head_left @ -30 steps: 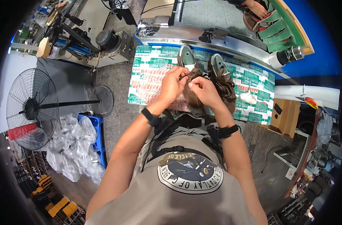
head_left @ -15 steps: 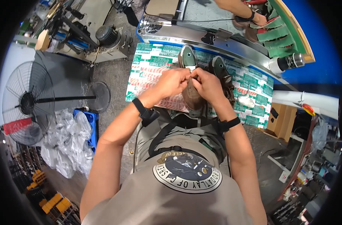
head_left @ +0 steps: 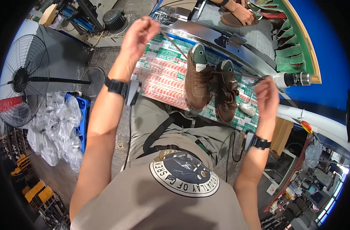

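1. Holding lace (head_left: pixel 175 45) straight: L hand (head_left: pixel 141 36) & R hand (head_left: pixel 267 97) pinch 1 end ea.
2. Brown shoes (head_left: pixel 196 86) side by side on grn/wht table (head_left: pixel 159 82).
3. Fan (head_left: pixel 20 80) + bags (head_left: pixel 56 132) on L; rail (head_left: pixel 198 32) up front; gray floor (head_left: pixel 110 57).

The left shoe (head_left: pixel 197 86) and the right shoe (head_left: pixel 225 105) are showing brown uppers; the laces (head_left: pixel 174 45) are also showing brown, the insoles (head_left: pixel 199 56) dull green; beneath, the covering (head_left: pixel 163 88) is displaying red-and-white patterning beside green and white blocks; the shirt (head_left: pixel 156 214) is showing plain greyish beige, its round emblem (head_left: pixel 184 168) black and white; the wristbands (head_left: pixel 115 86) are showing black, the crate (head_left: pixel 83 115) bright blue, the hanging flaps (head_left: pixel 289 50) green.
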Motion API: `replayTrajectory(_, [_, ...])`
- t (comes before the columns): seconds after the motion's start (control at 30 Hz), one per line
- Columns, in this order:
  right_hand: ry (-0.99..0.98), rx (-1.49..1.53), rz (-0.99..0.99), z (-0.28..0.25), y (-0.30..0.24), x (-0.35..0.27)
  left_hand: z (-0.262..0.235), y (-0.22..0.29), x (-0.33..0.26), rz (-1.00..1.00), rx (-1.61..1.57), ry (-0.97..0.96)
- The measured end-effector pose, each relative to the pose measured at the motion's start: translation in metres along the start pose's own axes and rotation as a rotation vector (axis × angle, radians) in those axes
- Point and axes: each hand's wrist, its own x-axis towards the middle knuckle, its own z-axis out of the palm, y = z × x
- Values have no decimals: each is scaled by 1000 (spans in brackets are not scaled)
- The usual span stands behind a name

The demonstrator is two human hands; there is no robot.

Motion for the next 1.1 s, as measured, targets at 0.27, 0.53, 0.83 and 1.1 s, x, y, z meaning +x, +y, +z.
replayTrajectory(0.27, [202, -1729, -208, -81, 85, -80, 4, -104, -65, 162, 1131, 61])
replayTrajectory(0.53, [329, -1558, 52, -68, 124, -111, 97, -181, -57, 281, 1293, -37])
replayTrajectory(0.83, [85, -222, 270, 39, 53, -110, 39, -152, 28, -191, 1055, -6])
replayTrajectory(1.1, [-295, -850, 34, 138, 85, -36, 66, -152, 10, -348, 1081, -102])
